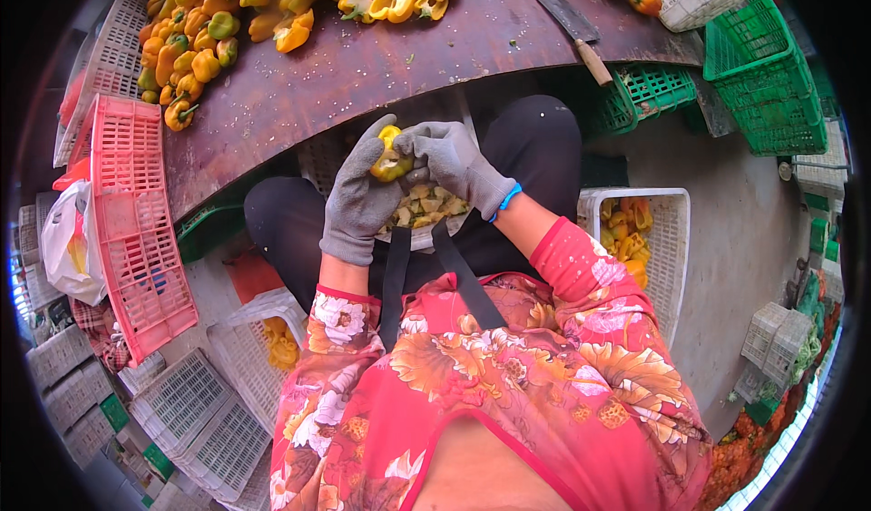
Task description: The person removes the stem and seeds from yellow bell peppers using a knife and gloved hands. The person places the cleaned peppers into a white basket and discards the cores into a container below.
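Observation:
My left hand (363,191), in a grey work glove, holds a yellow-green bell pepper (392,164) above my lap. My right hand (454,161), gloved the same way with a blue band at the wrist, has its fingertips on the pepper's right side. The pepper looks cut open, with pale flesh showing. Below the hands, between my knees, a white crate (423,241) holds many cut-out pepper cores (427,206). My hands and forearms hide part of that crate.
Whole yellow and orange peppers (194,52) and halved ones (395,1) lie on the dark red table (326,79). A cleaver (575,31) rests there, its handle over the edge. Beside me stand white crates (670,273) with peppers, a pink crate (139,232) and green crates (765,69).

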`<state>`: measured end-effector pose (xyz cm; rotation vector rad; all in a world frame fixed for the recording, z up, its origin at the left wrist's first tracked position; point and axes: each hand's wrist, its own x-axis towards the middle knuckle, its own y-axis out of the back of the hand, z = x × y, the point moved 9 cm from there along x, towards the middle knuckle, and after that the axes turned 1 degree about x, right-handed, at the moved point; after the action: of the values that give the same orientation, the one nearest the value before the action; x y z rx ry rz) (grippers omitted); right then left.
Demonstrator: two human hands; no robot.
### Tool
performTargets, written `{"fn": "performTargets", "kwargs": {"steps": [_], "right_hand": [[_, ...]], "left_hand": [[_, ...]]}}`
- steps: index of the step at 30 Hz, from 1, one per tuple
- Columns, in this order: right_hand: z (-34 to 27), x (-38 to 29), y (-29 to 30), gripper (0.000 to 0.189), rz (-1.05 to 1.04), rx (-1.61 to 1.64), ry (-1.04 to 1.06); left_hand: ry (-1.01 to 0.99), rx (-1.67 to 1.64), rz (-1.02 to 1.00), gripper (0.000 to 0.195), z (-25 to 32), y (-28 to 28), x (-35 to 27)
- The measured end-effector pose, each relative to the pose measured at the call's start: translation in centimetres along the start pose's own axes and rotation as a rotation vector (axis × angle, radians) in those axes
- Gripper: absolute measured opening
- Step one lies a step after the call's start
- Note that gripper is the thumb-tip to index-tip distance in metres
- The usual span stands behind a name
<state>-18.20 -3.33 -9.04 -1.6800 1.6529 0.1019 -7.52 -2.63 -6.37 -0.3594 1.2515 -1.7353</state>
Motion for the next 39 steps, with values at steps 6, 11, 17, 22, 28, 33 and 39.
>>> {"fn": "performTargets", "kwargs": {"steps": [6,11,17,22,28,33,39], "right_hand": [[0.7,0.2,-0.6,0.014,-0.118,0.52,0.051],[-0.8,-0.3,-0.2,0.018,-0.142,0.482,0.097],[-4.8,-1.9,0.4,0.024,0.077,-0.239,0.314],[-9.3,-4.8,-4.0,0.037,0.079,-1.129,0.694],[-7.2,-3.4,-4.1,0.024,0.071,-1.158,0.755],[-8.3,-4.1,-3.7,0.02,0.12,-1.093,1.022],[-8.5,-3.7,-0.9,0.027,0.141,-0.502,0.774]], "left_hand": [[-0.123,-0.082,-0.015,0.064,1.7,-0.1,-0.3],[-0.234,0.164,-0.029,0.066,3.2,-2.1,-0.9],[-0.277,0.256,0.104,0.059,4.2,-1.1,-0.8],[-0.385,0.648,0.3,0.051,5.4,-0.1,-1.0],[-0.388,0.836,0.281,0.046,5.8,0.1,-1.1],[-0.122,0.927,0.295,0.039,5.7,1.6,-1.2],[-0.182,1.028,0.406,0.034,6.4,1.8,-1.8]]}}
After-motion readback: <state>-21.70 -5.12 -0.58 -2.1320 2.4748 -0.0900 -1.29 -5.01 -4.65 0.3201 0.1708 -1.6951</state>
